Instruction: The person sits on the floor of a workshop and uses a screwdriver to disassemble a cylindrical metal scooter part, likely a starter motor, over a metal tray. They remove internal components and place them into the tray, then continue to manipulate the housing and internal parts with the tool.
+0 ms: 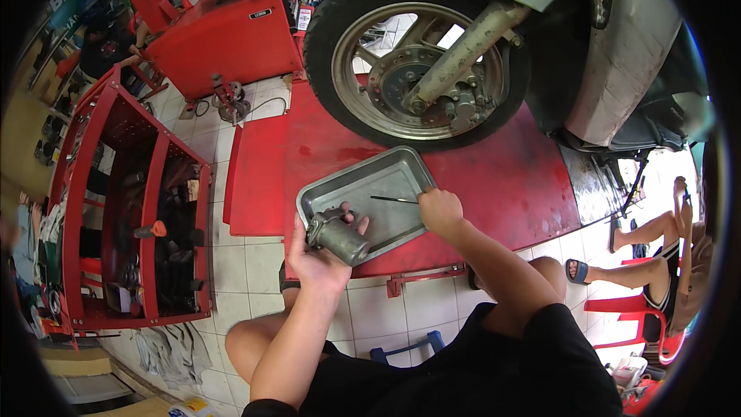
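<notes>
My left hand (323, 259) is wrapped round a grey, cylindrical metal engine part (344, 240) with a flanged end, holding it tilted over the near left corner of a tray. My right hand (441, 212) is closed round a thin dark rod-like tool (395, 199). Its shaft points left above the tray, apart from the metal part. The handle end is hidden in my fist. Beneath both hands lies the shallow grey metal tray (394, 161), set on a red lift platform (509, 199).
Beyond the tray, a motorbike's front wheel (318, 54) stands on the platform. A red tool cart (160, 208) is at left, with a red machine (224, 45) behind it. At right another person sits by a red plastic chair (631, 306). A blue stool (407, 350) shows below me.
</notes>
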A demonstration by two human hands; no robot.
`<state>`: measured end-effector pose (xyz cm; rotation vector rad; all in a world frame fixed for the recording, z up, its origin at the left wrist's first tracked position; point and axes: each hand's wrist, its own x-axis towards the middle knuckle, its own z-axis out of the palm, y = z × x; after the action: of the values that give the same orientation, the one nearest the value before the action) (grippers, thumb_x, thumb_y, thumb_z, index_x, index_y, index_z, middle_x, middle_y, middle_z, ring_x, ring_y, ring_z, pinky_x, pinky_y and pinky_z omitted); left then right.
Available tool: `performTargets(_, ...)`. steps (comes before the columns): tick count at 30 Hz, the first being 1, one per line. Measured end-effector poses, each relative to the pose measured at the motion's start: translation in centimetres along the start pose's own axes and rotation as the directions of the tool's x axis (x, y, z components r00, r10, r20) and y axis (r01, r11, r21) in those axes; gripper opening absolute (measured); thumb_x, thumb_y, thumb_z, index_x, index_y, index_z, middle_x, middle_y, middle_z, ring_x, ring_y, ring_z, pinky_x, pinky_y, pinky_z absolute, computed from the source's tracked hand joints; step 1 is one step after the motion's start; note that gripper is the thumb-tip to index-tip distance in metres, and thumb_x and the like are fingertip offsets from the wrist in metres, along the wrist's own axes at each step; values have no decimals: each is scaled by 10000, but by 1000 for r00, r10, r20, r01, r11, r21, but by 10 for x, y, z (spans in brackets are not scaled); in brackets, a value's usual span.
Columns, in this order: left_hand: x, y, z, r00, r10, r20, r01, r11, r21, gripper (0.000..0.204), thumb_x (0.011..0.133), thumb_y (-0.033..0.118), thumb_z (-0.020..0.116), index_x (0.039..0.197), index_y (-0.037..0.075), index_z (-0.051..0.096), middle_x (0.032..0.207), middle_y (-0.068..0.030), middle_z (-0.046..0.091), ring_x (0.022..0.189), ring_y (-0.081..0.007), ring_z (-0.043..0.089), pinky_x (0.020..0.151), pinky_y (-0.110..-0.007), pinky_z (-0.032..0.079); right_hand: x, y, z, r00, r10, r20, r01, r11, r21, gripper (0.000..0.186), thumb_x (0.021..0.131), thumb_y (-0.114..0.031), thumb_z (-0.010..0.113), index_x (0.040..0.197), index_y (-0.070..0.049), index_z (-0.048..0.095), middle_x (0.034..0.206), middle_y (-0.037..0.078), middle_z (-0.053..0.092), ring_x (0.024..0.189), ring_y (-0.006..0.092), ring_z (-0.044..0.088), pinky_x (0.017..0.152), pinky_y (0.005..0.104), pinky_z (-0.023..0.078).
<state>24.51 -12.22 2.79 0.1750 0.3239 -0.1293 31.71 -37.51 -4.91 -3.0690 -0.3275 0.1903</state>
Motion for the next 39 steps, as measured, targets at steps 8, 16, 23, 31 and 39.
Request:
performTargets(8, 2, -2, -3, 992, 58, 109, -61, 998, 29, 411, 930, 306, 713, 1181, -1, 605, 1105, -144, 619, 1048, -320, 599, 1191, -570, 352, -9, 5, -32, 995, 88, -37, -73, 954, 289, 189, 785, -126, 691, 924, -7, 738, 972, 226, 709, 883, 435, 707, 830, 490, 581)
performTargets(16, 2, -4, -1, 995, 33, 90, -34, 999, 18, 456, 916, 270, 675, 1257, -6, 551, 1174, -209, 611, 1035, -327, 604, 1100, -526, 441, -26, 10, -74, 998, -55, -28, 61, 800, 597, 234, 819, -149, 685, 974, 16, 743, 858, 247, 710, 881, 420, 696, 821, 468, 556)
performTargets(23, -2, -10, -6, 999, 29, -37, -29, 1000, -10, 495, 946, 312, 626, 1283, -29, 500, 1243, -257, 583, 1023, -336, 597, 930, -453, 509, -43, -18, -87, 996, -91, -24, 59, 404, 913, 238, 811, -121, 760, 994, 31, 746, 864, 161, 748, 815, 206, 727, 779, 346, 560)
performTargets(31, 3, -16, -19, 999, -11, 44, -1, 965, 263, 601, 937, 414, 656, 1305, -41, 519, 1248, -226, 593, 1074, -350, 606, 980, -471, 502, -61, -48, -82, 992, -122, 13, -9, 30, 1000, 231, 874, -21, 784, 1053, 102, 705, 961, 113, 738, 910, 125, 682, 823, 261, 557)
performTargets(39, -8, -28, -18, 985, -168, -44, 173, 972, 161, 579, 952, 415, 617, 1369, 27, 508, 1286, -215, 613, 1174, -378, 594, 1078, -503, 440, -67, -59, -78, 996, -80, -30, 24, -69, 997, 193, 878, -44, 787, 1012, 83, 731, 865, 82, 732, 815, 87, 639, 734, 259, 534)
